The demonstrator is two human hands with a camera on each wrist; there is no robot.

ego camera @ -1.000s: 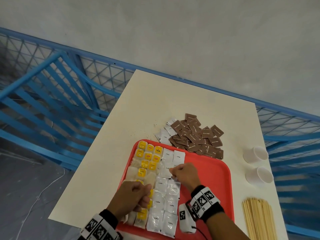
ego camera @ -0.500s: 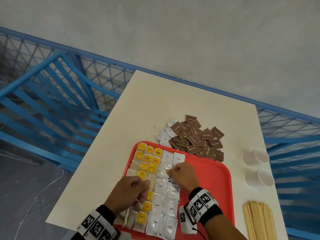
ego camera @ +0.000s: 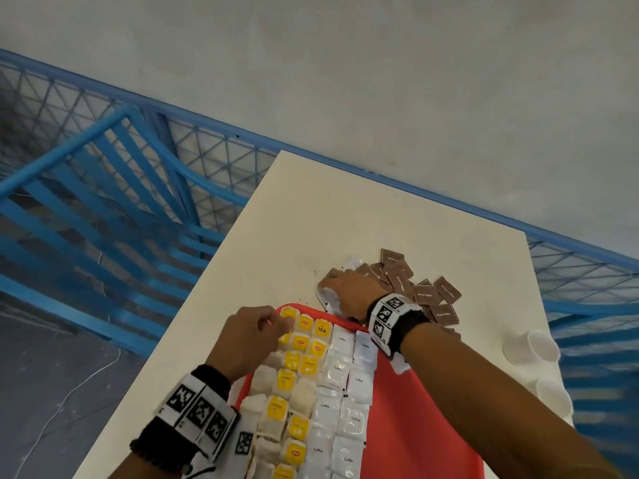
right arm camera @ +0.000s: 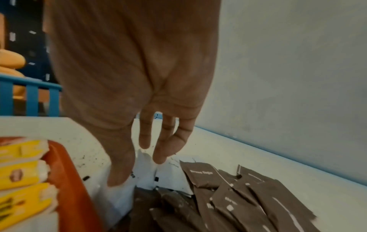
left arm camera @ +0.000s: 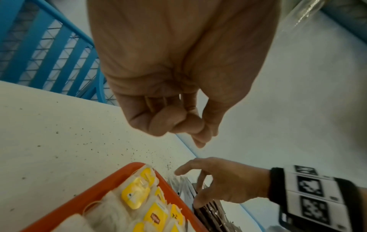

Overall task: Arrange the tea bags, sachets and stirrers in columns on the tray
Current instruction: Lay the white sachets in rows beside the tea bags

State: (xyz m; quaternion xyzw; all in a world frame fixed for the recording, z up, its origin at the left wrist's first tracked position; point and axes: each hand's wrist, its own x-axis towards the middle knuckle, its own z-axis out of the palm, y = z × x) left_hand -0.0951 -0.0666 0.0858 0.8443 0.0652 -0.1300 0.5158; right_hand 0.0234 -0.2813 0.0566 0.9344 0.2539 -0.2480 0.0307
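A red tray [ego camera: 415,409] holds columns of yellow-tagged tea bags [ego camera: 304,344] and white coffee sachets [ego camera: 337,368]. Just past its far edge lie loose white sachets [right arm camera: 170,175] beside a heap of brown sugar sachets [ego camera: 425,293]. My right hand [ego camera: 328,288] reaches over the tray rim [right arm camera: 65,180]. Its thumb and straight fingers [right arm camera: 158,157] touch the loose white sachets, and nothing is lifted. My left hand [ego camera: 262,326] hovers over the tray's far-left corner. Its fingers [left arm camera: 178,124] are curled into a fist that holds nothing. No stirrers are in view.
Two white paper cups [ego camera: 532,347] lie on the cream table [ego camera: 345,216] to the right of the tray. A blue metal railing [ego camera: 103,202] runs along the table's left and far sides, and a grey wall stands behind. Dark crumbs dot the table near the tray corner.
My right hand left the white sachet column on the tray and moved out past the far rim onto the loose white sachets. My left fist shifted forward to the tray's far-left corner.
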